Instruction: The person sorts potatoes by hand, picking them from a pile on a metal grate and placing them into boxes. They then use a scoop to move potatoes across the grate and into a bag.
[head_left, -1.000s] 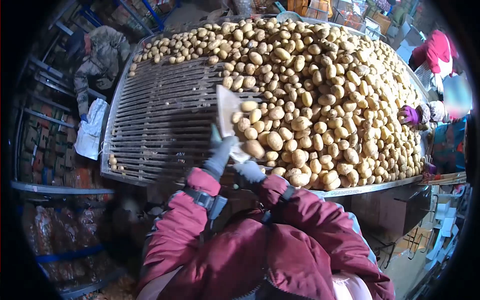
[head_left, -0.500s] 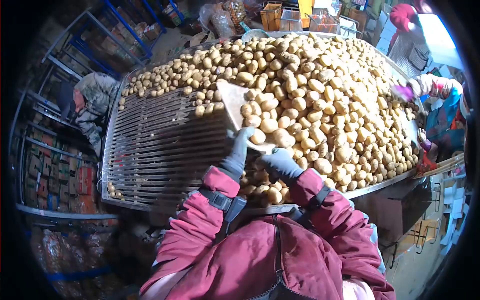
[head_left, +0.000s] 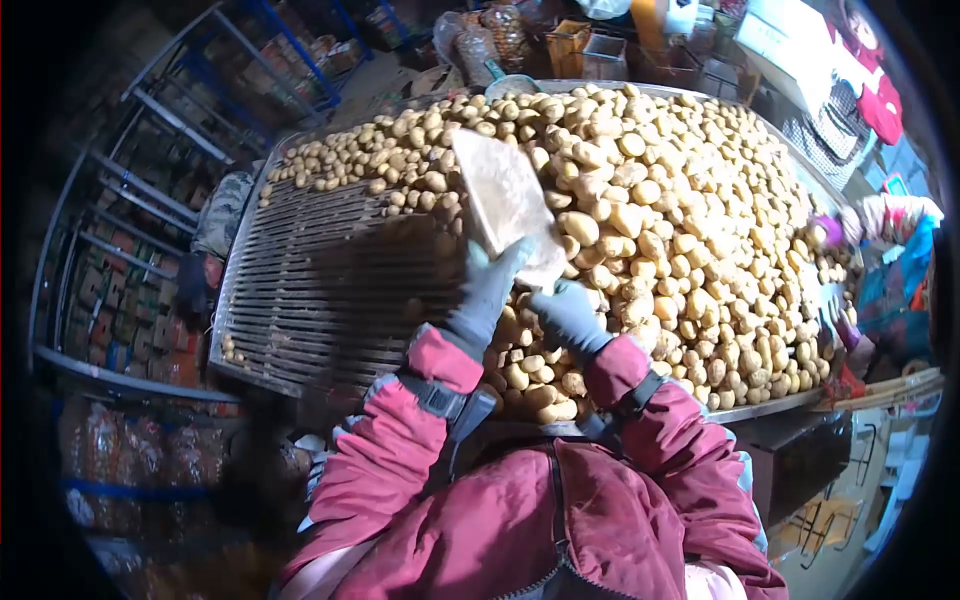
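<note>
At left edge of potato pile (head_left: 690, 230), L fingers (head_left: 497, 262): wrapped round lower edge of board (head_left: 505, 195), clamped on it.
R fingers (head_left: 556, 300): curled under board's bottom corner, pressed together, gripping.
L hand (head_left: 488, 290), R hand (head_left: 570, 315): grey gloves, side by side at pile's near-left side.
Board: pale, flat, tilted up vs pile's left slope, touching potatoes.
Slat table (head_left: 320, 270): bare slats left of pile.
Sleeves (head_left: 400, 440): red, black straps.
Other person's hand (head_left: 825, 232): purple glove, pile's right rim.
</note>
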